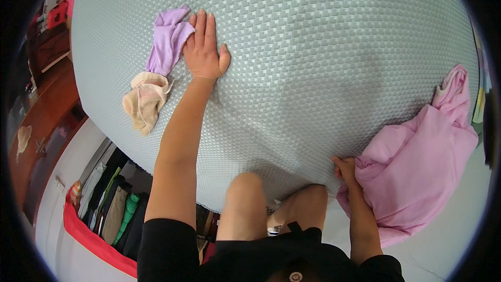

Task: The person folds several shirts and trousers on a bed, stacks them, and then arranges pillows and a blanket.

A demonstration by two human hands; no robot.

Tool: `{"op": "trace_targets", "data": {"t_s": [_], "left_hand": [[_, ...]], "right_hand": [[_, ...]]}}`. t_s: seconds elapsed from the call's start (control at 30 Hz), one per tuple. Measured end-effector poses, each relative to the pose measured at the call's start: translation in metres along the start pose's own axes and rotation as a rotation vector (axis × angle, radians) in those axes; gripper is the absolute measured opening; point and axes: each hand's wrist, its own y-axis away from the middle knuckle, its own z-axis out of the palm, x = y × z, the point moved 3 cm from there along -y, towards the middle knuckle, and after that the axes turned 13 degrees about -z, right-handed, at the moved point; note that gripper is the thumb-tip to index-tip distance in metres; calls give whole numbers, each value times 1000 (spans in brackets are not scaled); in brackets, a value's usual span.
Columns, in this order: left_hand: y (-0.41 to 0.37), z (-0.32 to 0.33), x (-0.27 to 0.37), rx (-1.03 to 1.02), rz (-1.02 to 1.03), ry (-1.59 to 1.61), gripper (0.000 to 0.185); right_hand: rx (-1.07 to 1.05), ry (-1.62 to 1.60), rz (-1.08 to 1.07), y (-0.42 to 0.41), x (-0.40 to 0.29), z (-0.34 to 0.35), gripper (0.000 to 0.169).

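My left hand (204, 49) lies palm down and flat on a quilted grey-green mattress or mat (297, 58), thumb spread away from the fingers. Its outer edge meets a crumpled lilac cloth (162, 45). Just below that cloth lies a bunched beige cloth (146, 100) that looks like towelling. On the right, my right hand (345, 169) is curled at the near edge of the mat, gripping the edge of a large pink fabric (415, 172). The fabric is heaped over the mat's right side and hangs down beside my forearm. The palm side of this hand is hidden.
My knees (245, 203) press against the mat's near side. At lower left, a red-edged open container (100, 252) holds several folded garments (113, 211). Brown wooden furniture (51, 86) stands along the left, with a red plastic object (57, 15) at its far end.
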Motion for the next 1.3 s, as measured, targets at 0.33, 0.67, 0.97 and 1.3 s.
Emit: {"op": "trace_targets", "data": {"t_s": [0.33, 0.67, 0.97, 1.3], "left_hand": [[-2, 7, 1, 25, 29, 41, 75], [7, -1, 17, -50, 44, -99, 70], [14, 3, 17, 95, 245, -96, 64], [8, 18, -29, -45, 365, -341, 58]], "right_hand": [[-56, 22, -52, -15, 29, -3, 46], [-64, -61, -186, -15, 15, -2, 62], [-46, -185, -187, 1, 18, 0, 62], [1036, 123, -465, 14, 22, 24, 114]]}}
